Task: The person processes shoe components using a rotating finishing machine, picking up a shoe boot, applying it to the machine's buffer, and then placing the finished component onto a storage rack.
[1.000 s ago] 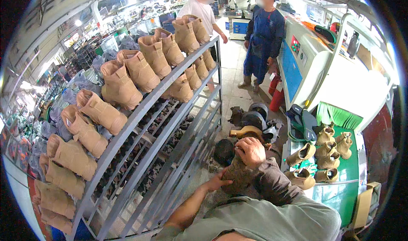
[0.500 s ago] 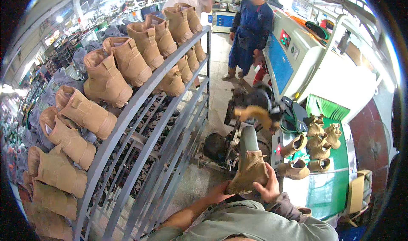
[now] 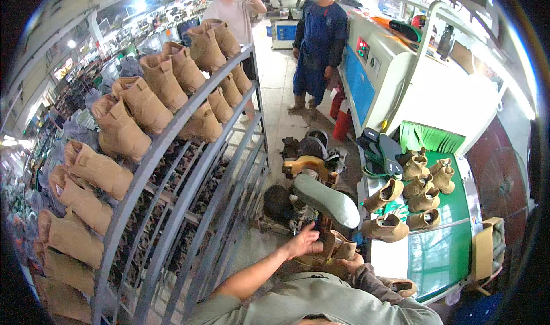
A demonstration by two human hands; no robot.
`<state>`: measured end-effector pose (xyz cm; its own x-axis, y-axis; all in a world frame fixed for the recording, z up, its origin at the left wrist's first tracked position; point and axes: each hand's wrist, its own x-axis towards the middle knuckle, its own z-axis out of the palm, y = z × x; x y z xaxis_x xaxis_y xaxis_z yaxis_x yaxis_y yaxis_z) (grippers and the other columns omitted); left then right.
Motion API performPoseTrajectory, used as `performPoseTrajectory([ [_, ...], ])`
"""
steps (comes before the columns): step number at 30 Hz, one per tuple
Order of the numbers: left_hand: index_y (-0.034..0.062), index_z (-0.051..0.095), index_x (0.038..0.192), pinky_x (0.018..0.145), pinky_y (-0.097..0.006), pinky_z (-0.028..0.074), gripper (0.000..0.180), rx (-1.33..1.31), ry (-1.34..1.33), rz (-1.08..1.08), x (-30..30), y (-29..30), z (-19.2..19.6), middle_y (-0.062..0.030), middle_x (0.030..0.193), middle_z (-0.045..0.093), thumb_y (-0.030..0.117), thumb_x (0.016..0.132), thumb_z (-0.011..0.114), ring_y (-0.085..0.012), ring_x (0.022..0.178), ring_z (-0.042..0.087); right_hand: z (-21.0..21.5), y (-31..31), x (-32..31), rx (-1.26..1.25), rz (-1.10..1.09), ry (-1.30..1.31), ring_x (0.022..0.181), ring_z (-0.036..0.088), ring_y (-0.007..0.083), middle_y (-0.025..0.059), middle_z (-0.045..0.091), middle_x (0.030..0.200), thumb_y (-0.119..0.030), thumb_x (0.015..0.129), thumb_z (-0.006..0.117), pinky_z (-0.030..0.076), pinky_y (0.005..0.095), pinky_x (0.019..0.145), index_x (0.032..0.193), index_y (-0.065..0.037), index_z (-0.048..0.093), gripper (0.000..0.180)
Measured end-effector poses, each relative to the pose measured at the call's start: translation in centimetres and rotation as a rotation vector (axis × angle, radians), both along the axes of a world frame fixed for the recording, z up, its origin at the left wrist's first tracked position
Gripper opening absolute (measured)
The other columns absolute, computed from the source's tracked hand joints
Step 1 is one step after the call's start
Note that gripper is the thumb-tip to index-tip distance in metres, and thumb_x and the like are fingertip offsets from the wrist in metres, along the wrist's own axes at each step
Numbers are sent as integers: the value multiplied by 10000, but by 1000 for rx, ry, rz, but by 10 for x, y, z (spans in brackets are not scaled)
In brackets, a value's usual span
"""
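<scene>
A tan ankle boot (image 3: 338,246) is held low in front of my body, with my right hand (image 3: 350,263) closed around its side. My left hand (image 3: 302,242) is just left of the boot, fingers apart and holding nothing. Beyond both hands, a bare grey-green foot-shaped form (image 3: 329,199) juts toward me from a dark machine (image 3: 312,162) with a yellow-brown curved part. The boot is apart from the form, and its lower part is partly hidden by my arm and clothing.
At left, a grey metal rack (image 3: 189,116) carries rows of tan boots (image 3: 143,103). To the right, a green-topped table (image 3: 452,233) bears several tan boots and dark insoles (image 3: 381,151). Two people stand beyond, one in a blue apron (image 3: 322,44), near red cylinders (image 3: 342,121).
The boot has come off the foot-shaped form and down toward my body in my right hand. My left hand has let go of it. The form now points toward me.
</scene>
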<state>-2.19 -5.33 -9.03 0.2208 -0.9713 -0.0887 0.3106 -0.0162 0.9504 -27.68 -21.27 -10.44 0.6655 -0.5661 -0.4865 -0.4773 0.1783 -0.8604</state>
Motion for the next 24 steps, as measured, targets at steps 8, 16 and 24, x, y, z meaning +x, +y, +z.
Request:
performPoseTrajectory([
  [8, 81, 499, 1316, 947, -460, 491, 639, -67, 961, 821, -33, -171, 94, -75, 1202, 606, 466, 858, 722, -232, 1071, 597, -64, -68, 38, -51, 167, -183, 1020, 647, 245, 141, 676, 1121, -194, 760, 779, 506, 369, 926, 1238, 26, 558, 570],
  [16, 67, 530, 1303, 948, -415, 485, 495, -68, 720, 668, -58, -58, 187, -62, 1208, 618, 349, 912, 639, -200, 1082, 605, -78, 46, 154, 1200, -236, -981, 962, 660, 241, 125, 678, 1109, -318, 882, 686, 545, 361, 852, 1223, 10, 594, 482],
  [24, -28, 272, 1474, 904, -461, 523, 1023, -366, 172, 1019, -67, 147, 204, -191, 1179, 593, 337, 706, 840, -325, 1076, 624, 190, 68, 347, 573, 254, -660, 856, 672, 231, 110, 697, 951, -176, 818, 732, 553, 363, 778, 1023, 31, 652, 302],
])
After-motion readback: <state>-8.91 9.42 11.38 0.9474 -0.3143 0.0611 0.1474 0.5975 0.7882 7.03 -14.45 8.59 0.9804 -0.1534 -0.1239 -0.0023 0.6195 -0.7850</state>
